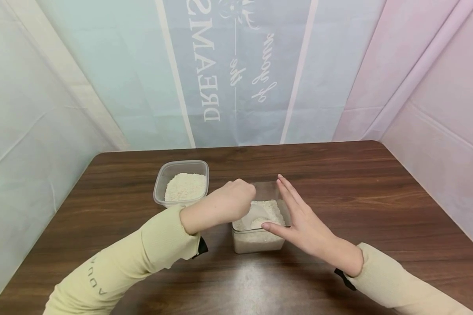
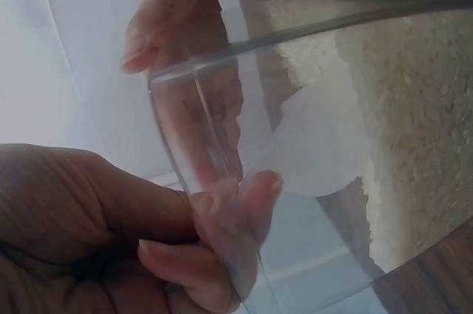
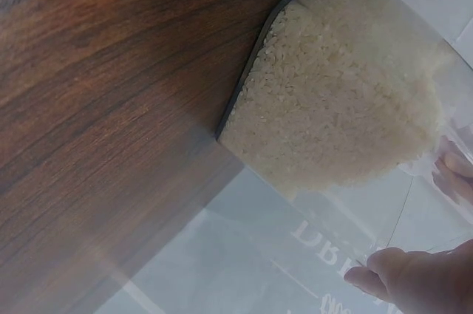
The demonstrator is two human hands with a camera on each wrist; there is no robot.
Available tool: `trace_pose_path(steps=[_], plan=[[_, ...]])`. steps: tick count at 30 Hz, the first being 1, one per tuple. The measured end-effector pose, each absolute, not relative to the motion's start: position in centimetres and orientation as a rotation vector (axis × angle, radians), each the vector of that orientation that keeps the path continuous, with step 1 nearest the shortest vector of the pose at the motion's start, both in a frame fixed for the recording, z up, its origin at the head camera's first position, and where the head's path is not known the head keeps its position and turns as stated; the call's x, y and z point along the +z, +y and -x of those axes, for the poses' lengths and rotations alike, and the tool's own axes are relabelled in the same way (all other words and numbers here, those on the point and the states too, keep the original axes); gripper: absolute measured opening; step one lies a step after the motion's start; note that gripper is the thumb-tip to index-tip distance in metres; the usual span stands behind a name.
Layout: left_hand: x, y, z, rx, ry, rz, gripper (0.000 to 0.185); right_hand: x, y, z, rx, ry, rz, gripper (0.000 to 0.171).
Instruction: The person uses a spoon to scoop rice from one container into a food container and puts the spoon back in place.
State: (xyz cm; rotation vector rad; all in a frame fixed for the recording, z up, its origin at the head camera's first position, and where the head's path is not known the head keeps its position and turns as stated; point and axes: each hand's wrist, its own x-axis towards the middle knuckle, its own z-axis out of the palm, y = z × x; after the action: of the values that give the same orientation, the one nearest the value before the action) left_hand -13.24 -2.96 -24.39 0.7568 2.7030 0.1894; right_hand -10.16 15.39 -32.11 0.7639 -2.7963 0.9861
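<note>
A clear square container (image 1: 256, 246) half full of white rice (image 1: 269, 208) stands mid-table. My left hand (image 1: 236, 199) hovers curled over its left rim, fingers pinching a translucent white scoop (image 1: 259, 222) whose bowl is dug into the rice. In the left wrist view, the curled fingers (image 2: 222, 218) sit at the clear wall, with the scoop bowl (image 2: 318, 144) against the rice (image 2: 414, 144). My right hand (image 1: 295, 218) lies flat and straight against the container's right wall, thumb across the front. The right wrist view shows the rice (image 3: 340, 107) through the wall and a fingertip (image 3: 399, 277).
A shallow clear tub (image 1: 181, 167) holding rice (image 1: 185, 186) stands behind and to the left of the square container. The dark wooden table (image 1: 358, 188) is ringed by pastel cloth walls on three sides.
</note>
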Motion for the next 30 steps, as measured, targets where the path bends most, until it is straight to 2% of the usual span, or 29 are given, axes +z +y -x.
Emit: trace_pose_path(steps=[8, 30], plan=[[-24.2, -3.5, 14.0, 0.34, 2.643, -0.718, 0.024, -32.0, 15.4, 10.3, 0.996, -2.795, -0.767, 0.093], [-24.0, -4.0, 14.9, 0.585, 2.496, -0.583, 0.019, -32.1, 15.3, 10.2, 0.962, -2.785, -0.766, 0.094]])
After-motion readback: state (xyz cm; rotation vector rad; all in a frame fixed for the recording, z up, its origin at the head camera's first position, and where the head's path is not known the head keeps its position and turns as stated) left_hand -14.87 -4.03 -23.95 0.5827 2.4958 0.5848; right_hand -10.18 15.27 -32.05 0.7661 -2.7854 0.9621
